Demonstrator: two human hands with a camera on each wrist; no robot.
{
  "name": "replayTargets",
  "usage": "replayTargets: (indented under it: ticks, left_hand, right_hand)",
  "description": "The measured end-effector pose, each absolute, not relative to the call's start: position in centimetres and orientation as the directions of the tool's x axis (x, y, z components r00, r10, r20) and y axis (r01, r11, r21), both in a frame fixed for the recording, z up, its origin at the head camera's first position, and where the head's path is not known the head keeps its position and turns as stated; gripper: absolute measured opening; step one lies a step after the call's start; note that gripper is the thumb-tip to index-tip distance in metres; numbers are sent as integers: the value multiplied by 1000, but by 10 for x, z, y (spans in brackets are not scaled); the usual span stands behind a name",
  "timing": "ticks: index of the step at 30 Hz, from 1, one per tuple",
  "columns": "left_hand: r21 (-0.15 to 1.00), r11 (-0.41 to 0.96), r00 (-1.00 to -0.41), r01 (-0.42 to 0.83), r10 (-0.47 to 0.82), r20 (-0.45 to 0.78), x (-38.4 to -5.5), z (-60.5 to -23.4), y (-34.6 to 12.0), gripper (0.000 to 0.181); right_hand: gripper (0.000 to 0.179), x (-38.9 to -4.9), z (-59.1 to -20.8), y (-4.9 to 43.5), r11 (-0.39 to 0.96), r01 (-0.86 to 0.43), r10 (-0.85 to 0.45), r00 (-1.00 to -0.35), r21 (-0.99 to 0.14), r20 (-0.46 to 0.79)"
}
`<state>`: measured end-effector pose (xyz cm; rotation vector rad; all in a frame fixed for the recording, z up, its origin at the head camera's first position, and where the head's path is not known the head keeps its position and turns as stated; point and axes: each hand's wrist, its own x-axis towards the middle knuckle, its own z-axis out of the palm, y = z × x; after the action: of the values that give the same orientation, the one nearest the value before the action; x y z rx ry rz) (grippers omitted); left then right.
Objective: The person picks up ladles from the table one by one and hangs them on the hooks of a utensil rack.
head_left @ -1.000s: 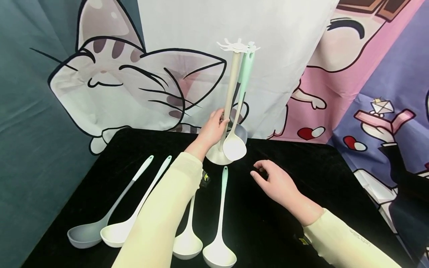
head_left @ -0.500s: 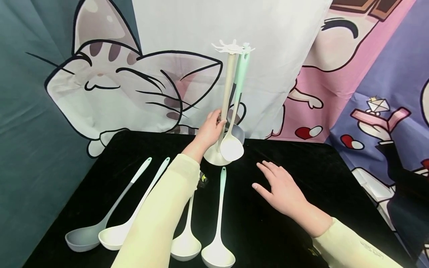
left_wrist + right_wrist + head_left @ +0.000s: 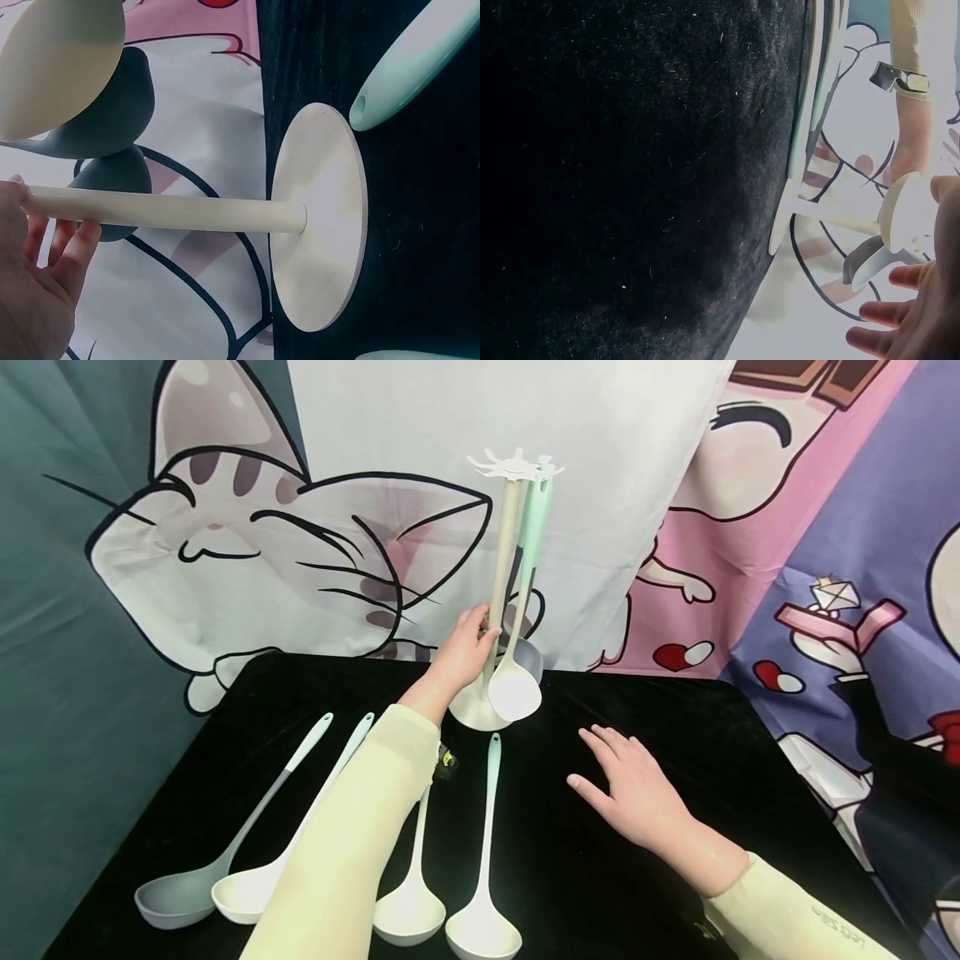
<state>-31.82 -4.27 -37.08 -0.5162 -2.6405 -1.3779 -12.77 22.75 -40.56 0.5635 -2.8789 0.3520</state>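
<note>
My left hand (image 3: 461, 653) grips the pale pole of a utensil stand (image 3: 501, 552) low down, with fingertips showing under the pole (image 3: 172, 210) in the left wrist view. The stand is upright on its round base (image 3: 326, 225), topped by a ring of hooks (image 3: 510, 467). A white ladle (image 3: 514, 692) with a mint handle hangs from it, grey ladle bowls (image 3: 120, 112) behind. My right hand (image 3: 633, 789) is held over the black cloth to the right, holding nothing, fingers extended and thumb spread.
On the black-covered table lie a grey ladle (image 3: 176, 897) and a white ladle (image 3: 243, 893) at left, partly behind my left sleeve. Two more white ladles, one nearer the sleeve (image 3: 410, 912) and one at centre (image 3: 483, 931), lie in front. A printed cloth (image 3: 390, 410) hangs behind.
My right hand's curled fingers have straightened and spread, and it has drawn slightly back. My left hand stays on the pole. The whole head view has shifted a little.
</note>
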Motion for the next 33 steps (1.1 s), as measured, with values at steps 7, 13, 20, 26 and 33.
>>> replayTargets:
  ticks: [7,13,20,26,33]
  left_hand:
    - [763,530,-927,369,267,263,-321,-369,-48,46]
    - [791,477,-918,383,289,270,-324,-367,-49,47]
    - [847,374,-907,377,336,255,-327,-365,-51,44]
    - [866,334,-897,373,369,244,-330,-363,-52,44]
    - [847,349,-874,402,421,241,-333,-362,-53,41]
  right_hand:
    - [73,-124,-400,230,902,-380,-335,-916,-207,221]
    - [71,-122,-395,233,899,-380,-330,-915,-218,233]
    - [71,-121,-393,234,901,-373,-323,-918,-222,231]
    - [71,-122,-392,235,902,-363,-315,-923,-231,222]
    - [73,-122,-393,237,904,-352,-309,-931,-244,197]
